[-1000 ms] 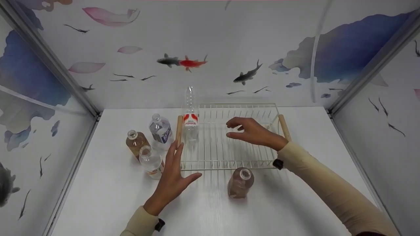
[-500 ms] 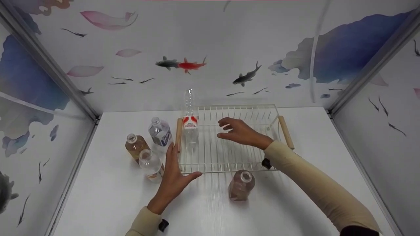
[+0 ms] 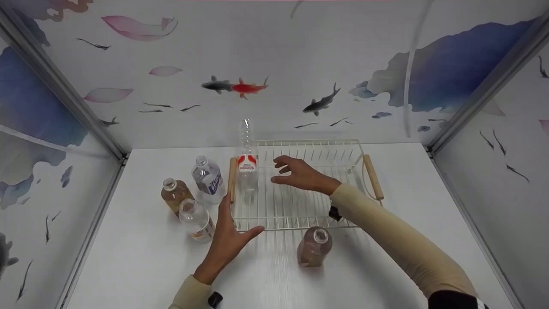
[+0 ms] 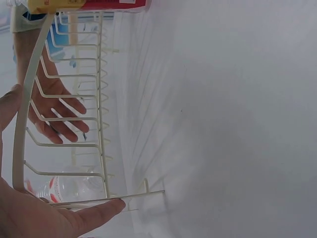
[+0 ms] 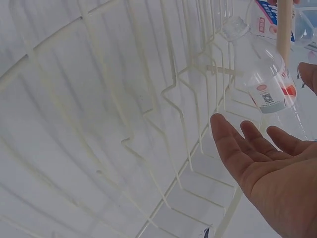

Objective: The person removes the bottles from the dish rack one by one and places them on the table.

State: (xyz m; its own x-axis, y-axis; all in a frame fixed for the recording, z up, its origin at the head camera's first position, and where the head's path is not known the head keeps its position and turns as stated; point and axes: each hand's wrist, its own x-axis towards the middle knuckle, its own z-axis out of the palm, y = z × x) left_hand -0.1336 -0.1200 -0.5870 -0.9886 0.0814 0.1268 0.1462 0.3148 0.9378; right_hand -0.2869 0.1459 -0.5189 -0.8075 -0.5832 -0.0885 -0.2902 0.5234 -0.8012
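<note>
A pale wire dish rack [image 3: 274,229] with wooden handles [image 3: 372,177] lies across the table. My left hand [image 3: 225,242] rests at its front left corner, fingers straight; in the left wrist view one finger [image 4: 101,213] lies along the end wire. Inside the rack's left end stands a tall clear plastic bottle [image 3: 247,165] with a red and white label. My right hand [image 3: 300,176] hovers over the rack, fingers loosely bent and holding nothing, a gap away from that bottle. The right wrist view shows the bottle [image 5: 267,82] beyond its fingertips.
Left of the rack stand an amber bottle [image 3: 176,196], a clear bottle with a blue label [image 3: 209,178] and another clear bottle [image 3: 197,223]. A brownish bottle [image 3: 315,249] stands before the rack's front edge. Printed wall panels [image 3: 274,51] close the back and sides.
My right hand has moved left over the rack, nearer the tall bottle. My left hand stays at the corner, with its fingertips slightly lower in the view. The head view has tilted a little.
</note>
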